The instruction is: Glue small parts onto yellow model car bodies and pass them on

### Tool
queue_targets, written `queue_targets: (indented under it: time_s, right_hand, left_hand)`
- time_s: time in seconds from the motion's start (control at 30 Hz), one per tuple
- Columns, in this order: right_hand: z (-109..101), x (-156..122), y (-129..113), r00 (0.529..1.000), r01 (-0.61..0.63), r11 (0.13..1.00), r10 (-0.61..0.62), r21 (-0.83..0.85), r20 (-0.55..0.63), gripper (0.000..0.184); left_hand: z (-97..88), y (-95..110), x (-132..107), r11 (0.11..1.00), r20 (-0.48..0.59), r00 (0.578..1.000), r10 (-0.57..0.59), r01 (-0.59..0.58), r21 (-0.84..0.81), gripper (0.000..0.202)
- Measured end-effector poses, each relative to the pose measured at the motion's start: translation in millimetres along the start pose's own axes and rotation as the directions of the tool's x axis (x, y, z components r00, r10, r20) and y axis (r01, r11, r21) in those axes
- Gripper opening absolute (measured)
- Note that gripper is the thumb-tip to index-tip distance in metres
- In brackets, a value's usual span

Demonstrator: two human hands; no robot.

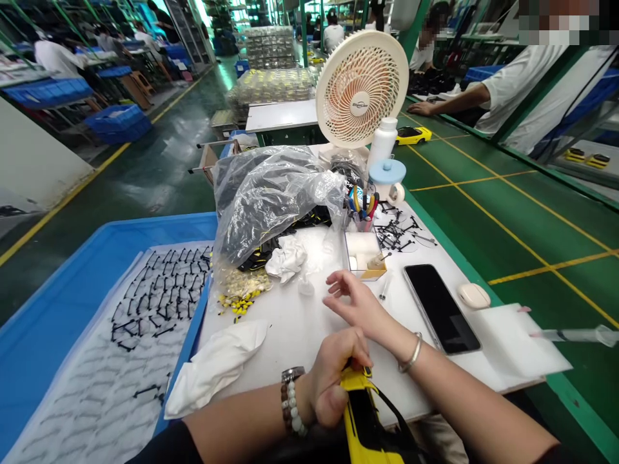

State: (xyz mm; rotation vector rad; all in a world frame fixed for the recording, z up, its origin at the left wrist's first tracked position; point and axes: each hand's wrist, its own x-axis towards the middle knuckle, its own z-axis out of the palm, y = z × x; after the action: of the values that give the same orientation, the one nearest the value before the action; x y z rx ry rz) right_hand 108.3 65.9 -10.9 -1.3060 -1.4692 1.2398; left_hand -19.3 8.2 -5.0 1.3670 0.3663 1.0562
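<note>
My left hand (333, 374), with a bead bracelet and a watch at the wrist, is closed around one end of a yellow and black toy car (365, 419) at the table's front edge. The car's lower part runs out of the picture. Just beyond it, my right hand (355, 301) hovers over the white tabletop with fingers apart and nothing in them. A small clear box (362, 251) with white contents stands close to its fingertips. Crumpled white tissue (286, 258) and small yellow parts (240, 301) lie further left.
A black phone (442, 308), an earbud case (474, 296) and a syringe (575, 335) on white foam (522, 341) are at right. Black parts (399, 229) lie behind. A blue tray (111, 235) holds rows of black parts. A fan (362, 90) stands at the back, near a co-worker's arm (459, 100).
</note>
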Motion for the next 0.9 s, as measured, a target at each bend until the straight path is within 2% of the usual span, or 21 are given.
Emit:
queue_targets:
  time_s: [0.1,0.2,0.27,0.37,0.47,0.53,0.6,0.67,0.73,0.8,0.87,0.9]
  right_hand:
    - [14,26,1,1.0,0.025,0.998,-0.024,-0.05,0.007,0.041]
    - [27,42,4,0.999,0.041,0.999,-0.041,-0.028,0.026,0.028]
    - [28,42,6,0.999,0.034,0.999,-0.035,0.033,0.023,0.028]
    - [13,20,6,1.0,-0.002,0.989,0.006,0.149,-0.026,0.038]
    - [-18,-24,5,0.979,0.002,0.972,0.046,0.235,-0.2,0.037]
    - [-40,-56,2,0.914,0.071,0.959,0.046,0.273,-0.402,0.034]
    - [-56,-83,-5,0.812,0.166,0.943,0.035,0.288,-0.582,0.029]
    - [-65,-101,-17,0.727,0.262,0.922,0.005,0.284,-0.687,0.028]
    - [-65,-108,-31,0.701,0.39,0.889,-0.117,0.241,-0.704,0.026]
    - [-60,-109,-43,0.666,0.53,0.84,-0.329,0.114,-0.669,0.023]
    - [-51,-106,-50,0.629,0.606,0.795,-0.498,-0.025,-0.597,0.016]
    - [-47,-104,-51,0.623,0.612,0.788,-0.532,-0.065,-0.574,0.011]
  left_hand:
    - [4.3,-2,-1,0.994,-0.059,0.995,-0.084,0.079,-0.074,0.061]
    - [9.4,-3,-1,0.972,-0.157,0.971,-0.181,0.152,-0.179,0.057]
    - [11.7,-3,-1,0.952,-0.2,0.95,-0.239,0.188,-0.243,0.056]
    - [12.9,-6,0,0.912,-0.236,0.914,-0.331,0.246,-0.329,0.054]
    - [12.9,-9,1,0.875,-0.232,0.888,-0.397,0.29,-0.388,0.057]
    - [12.8,-8,2,0.859,-0.23,0.874,-0.428,0.314,-0.404,0.059]
    - [12.9,-7,4,0.843,-0.235,0.851,-0.47,0.354,-0.405,0.061]
    - [13.4,-5,7,0.833,-0.242,0.827,-0.508,0.4,-0.383,0.064]
    - [14.4,-5,11,0.826,-0.251,0.807,-0.534,0.436,-0.358,0.064]
    - [15.8,-6,16,0.82,-0.264,0.792,-0.551,0.455,-0.346,0.061]
    - [17.7,-6,20,0.821,-0.269,0.789,-0.552,0.458,-0.341,0.058]
    - [18.6,-6,22,0.827,-0.271,0.794,-0.544,0.453,-0.334,0.057]
